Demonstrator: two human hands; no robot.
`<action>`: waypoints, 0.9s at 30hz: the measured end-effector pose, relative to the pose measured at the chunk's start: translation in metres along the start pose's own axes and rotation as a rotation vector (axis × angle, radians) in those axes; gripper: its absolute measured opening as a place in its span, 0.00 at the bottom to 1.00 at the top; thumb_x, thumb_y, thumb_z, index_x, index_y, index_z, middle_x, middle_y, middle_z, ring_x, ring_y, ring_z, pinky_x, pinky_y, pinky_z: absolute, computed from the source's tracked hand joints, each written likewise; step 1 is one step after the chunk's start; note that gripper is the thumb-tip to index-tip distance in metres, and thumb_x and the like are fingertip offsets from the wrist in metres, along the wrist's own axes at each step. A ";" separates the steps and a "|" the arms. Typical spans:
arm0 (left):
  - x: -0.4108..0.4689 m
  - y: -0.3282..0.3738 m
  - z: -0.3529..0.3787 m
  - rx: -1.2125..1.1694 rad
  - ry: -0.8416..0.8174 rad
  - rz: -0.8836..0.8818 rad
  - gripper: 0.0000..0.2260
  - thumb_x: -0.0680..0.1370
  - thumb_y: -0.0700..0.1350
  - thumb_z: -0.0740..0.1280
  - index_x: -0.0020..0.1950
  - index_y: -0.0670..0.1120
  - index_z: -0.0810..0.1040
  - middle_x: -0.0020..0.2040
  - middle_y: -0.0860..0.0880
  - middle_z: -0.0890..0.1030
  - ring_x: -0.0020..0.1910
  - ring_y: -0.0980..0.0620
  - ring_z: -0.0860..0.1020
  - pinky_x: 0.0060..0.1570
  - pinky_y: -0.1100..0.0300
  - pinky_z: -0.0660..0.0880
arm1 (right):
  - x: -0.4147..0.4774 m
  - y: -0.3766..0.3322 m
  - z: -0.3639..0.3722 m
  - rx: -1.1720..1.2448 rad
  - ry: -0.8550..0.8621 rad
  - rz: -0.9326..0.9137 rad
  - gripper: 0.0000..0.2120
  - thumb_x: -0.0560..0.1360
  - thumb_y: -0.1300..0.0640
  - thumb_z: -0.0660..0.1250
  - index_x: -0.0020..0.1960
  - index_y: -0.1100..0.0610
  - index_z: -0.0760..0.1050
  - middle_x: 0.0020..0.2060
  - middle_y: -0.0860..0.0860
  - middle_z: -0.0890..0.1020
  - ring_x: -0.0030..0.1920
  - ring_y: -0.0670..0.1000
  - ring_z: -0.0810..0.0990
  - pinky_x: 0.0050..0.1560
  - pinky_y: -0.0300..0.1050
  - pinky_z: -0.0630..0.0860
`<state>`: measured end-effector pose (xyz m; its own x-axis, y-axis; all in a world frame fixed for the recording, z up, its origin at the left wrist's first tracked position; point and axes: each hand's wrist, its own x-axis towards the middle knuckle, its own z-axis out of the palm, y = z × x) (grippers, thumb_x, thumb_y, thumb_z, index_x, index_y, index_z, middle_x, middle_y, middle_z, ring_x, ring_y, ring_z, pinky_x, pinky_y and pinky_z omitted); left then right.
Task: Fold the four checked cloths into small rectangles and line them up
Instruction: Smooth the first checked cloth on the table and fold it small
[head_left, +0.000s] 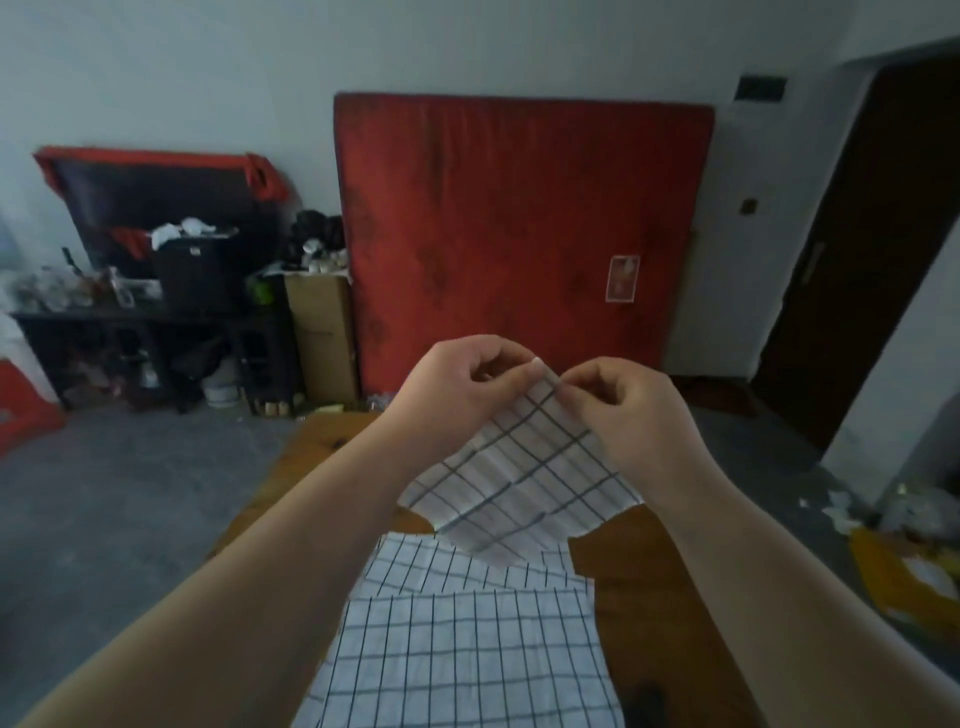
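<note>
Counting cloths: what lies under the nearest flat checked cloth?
A second white checked cloth pokes out past its far edge, on the brown wooden table. Anything deeper is covered.

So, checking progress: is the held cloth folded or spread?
Hanging loose, not folded small: left hand and right hand pinch cloth at one corner. Layers: cannot tell.

Pale walls (156, 67), red mattress (519, 234) upright, grey floor (104, 493), dark door (883, 234)

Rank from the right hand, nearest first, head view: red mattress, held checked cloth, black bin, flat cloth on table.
1. Held checked cloth: pinched by right hand.
2. Flat cloth: on table, below.
3. Red mattress: upright, straight ahead.
4. Black bin: far left, back.
</note>
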<state>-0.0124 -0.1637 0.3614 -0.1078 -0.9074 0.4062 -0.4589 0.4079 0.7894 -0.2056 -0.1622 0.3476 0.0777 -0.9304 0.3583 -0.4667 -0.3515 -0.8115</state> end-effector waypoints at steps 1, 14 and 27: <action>0.004 0.010 -0.001 0.005 0.017 0.008 0.04 0.78 0.53 0.72 0.47 0.56 0.86 0.43 0.57 0.86 0.44 0.56 0.83 0.45 0.60 0.81 | 0.003 -0.006 -0.007 0.006 0.003 -0.024 0.02 0.78 0.50 0.72 0.47 0.45 0.83 0.41 0.43 0.86 0.42 0.40 0.83 0.42 0.35 0.77; 0.044 0.076 -0.019 -0.079 0.281 0.038 0.06 0.78 0.51 0.72 0.42 0.55 0.86 0.38 0.60 0.85 0.39 0.62 0.82 0.42 0.62 0.77 | 0.024 -0.034 -0.081 -0.064 0.057 -0.108 0.02 0.77 0.49 0.73 0.47 0.44 0.84 0.42 0.39 0.85 0.44 0.38 0.82 0.44 0.34 0.74; 0.057 0.072 -0.022 -0.126 0.410 -0.002 0.06 0.78 0.52 0.72 0.44 0.55 0.86 0.41 0.56 0.86 0.46 0.52 0.84 0.51 0.51 0.82 | 0.004 0.018 -0.103 -0.166 0.211 -0.171 0.11 0.81 0.55 0.68 0.48 0.36 0.77 0.43 0.37 0.83 0.47 0.32 0.79 0.47 0.33 0.76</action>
<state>-0.0325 -0.1842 0.4514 0.2641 -0.8030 0.5342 -0.3447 0.4387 0.8299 -0.3043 -0.1610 0.3822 -0.0089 -0.8110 0.5850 -0.6016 -0.4630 -0.6509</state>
